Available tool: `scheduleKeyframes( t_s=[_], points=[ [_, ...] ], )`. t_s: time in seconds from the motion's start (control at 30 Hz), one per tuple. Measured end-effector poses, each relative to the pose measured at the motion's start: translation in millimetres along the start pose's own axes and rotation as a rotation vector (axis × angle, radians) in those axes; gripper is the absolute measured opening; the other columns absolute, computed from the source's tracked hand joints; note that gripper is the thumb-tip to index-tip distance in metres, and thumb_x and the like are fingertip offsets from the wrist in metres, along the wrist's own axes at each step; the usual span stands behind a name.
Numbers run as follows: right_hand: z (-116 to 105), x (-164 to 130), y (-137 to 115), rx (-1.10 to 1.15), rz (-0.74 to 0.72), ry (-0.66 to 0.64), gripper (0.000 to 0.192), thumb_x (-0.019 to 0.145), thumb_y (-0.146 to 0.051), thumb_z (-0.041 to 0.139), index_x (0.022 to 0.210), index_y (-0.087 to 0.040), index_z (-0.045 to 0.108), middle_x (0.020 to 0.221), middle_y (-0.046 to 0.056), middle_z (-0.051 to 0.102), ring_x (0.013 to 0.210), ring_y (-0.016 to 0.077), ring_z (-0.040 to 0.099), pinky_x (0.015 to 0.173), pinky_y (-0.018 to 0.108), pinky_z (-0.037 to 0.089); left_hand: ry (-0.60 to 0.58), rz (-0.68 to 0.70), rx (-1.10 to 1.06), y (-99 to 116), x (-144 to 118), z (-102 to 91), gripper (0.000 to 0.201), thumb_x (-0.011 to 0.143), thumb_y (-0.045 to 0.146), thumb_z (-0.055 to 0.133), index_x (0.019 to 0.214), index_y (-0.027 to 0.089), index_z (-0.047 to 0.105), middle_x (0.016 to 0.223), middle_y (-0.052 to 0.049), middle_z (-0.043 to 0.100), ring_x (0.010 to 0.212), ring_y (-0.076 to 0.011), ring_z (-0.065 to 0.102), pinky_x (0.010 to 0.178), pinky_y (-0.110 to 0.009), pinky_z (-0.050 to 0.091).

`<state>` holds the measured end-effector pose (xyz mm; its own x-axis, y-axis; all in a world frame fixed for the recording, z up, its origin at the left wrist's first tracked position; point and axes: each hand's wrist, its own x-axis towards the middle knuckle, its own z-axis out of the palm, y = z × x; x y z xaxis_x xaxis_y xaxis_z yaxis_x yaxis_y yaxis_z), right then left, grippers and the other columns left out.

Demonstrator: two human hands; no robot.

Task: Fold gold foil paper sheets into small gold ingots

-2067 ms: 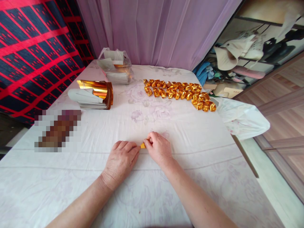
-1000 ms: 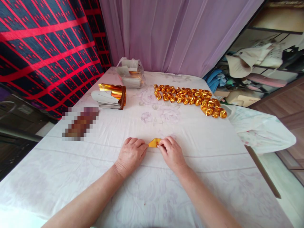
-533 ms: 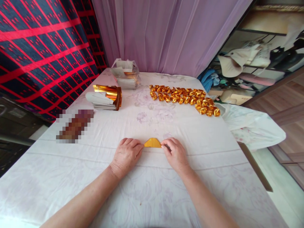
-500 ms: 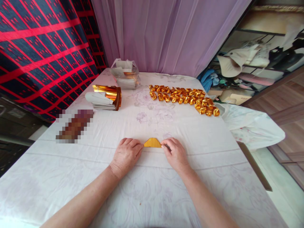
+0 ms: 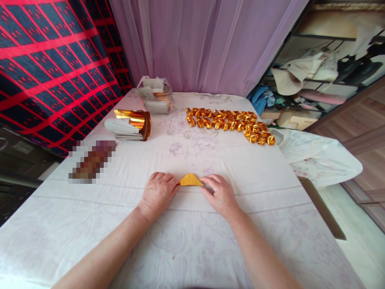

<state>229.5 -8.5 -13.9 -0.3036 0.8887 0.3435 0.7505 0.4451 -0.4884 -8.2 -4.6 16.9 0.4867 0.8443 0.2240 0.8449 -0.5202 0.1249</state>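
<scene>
A small gold paper [image 5: 190, 180], folded flat into a low peaked shape, lies on the white flowered tablecloth [image 5: 186, 241]. My left hand [image 5: 157, 194] rests palm down with its fingertips pressing the paper's left end. On the other side, my right hand [image 5: 219, 193] presses the right end with its fingertips. Only the middle of the paper shows between the two hands.
Several finished gold folded pieces [image 5: 230, 121] lie in rows at the far right. A stack of gold and white sheets [image 5: 129, 124] sits far left, a plastic bag of sheets [image 5: 155, 95] behind it. A blurred patch [image 5: 92, 161] lies left. A white bag [image 5: 319, 156] hangs off the right edge.
My hands have slid apart along the gold paper, uncovering more of its flat peaked shape. The camera view shifted slightly.
</scene>
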Motion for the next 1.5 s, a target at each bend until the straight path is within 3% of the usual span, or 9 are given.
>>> scheduleKeyframes(
  t_s=[0.37,0.77,0.93,1.13,1.3,1.5],
  points=[
    [1,1,-1,-0.033,-0.030,0.031,0.017,0.088,-0.017,0.057,0.099,-0.022,0.069,0.090,0.005,0.072,0.085,0.0199,0.065,0.077,0.032,0.050,-0.035,-0.034,-0.006,0,2,0.9,0.019,0.095,0.030,0.055,0.104,0.022,0.069,0.093,-0.005,0.071,0.084,-0.0226,0.063,0.080,-0.039,0.046],
    [3,2,-1,0.101,0.039,0.152,0.018,0.091,-0.023,0.052,0.096,-0.023,0.070,0.090,0.005,0.074,0.084,0.0197,0.068,0.079,0.033,0.053,-0.146,-0.172,-0.149,5,17,-4.6,0.021,0.094,0.030,0.052,0.098,0.021,0.070,0.090,-0.004,0.073,0.084,-0.0239,0.065,0.077,-0.038,0.046],
    [2,4,-1,0.209,0.121,0.190,0.018,0.089,-0.027,0.054,0.094,-0.022,0.071,0.089,0.006,0.074,0.078,0.0181,0.067,0.075,0.032,0.053,-0.147,-0.265,-0.292,9,27,-6.9,0.019,0.091,0.030,0.053,0.092,0.022,0.070,0.087,-0.002,0.074,0.080,-0.0210,0.066,0.072,-0.032,0.044],
    [2,17,0,0.395,0.345,0.249,0.023,0.082,-0.035,0.056,0.090,-0.021,0.072,0.085,0.005,0.074,0.067,0.0157,0.064,0.058,0.026,0.049,-0.216,-0.369,-0.420,8,46,-10.4,0.023,0.087,0.033,0.051,0.085,0.024,0.073,0.077,-0.001,0.073,0.066,-0.0175,0.062,0.058,-0.027,0.037],
    [3,39,4,0.488,0.508,0.253,0.027,0.072,-0.041,0.059,0.086,-0.021,0.071,0.077,0.004,0.071,0.066,0.0172,0.062,0.058,0.027,0.048,-0.162,-0.435,-0.523,4,62,-3.3,0.025,0.084,0.036,0.052,0.086,0.024,0.074,0.075,-0.001,0.072,0.066,-0.0174,0.063,0.059,-0.026,0.038],
    [10,66,11,0.515,0.523,0.300,0.028,0.068,-0.039,0.059,0.088,-0.021,0.067,0.079,0.002,0.070,0.065,0.0166,0.060,0.062,0.028,0.047,-0.041,-0.509,-0.618,-1,75,18.4,0.030,0.084,0.039,0.051,0.092,0.021,0.073,0.074,-0.002,0.073,0.065,-0.0171,0.064,0.058,-0.025,0.041]
  ],
)
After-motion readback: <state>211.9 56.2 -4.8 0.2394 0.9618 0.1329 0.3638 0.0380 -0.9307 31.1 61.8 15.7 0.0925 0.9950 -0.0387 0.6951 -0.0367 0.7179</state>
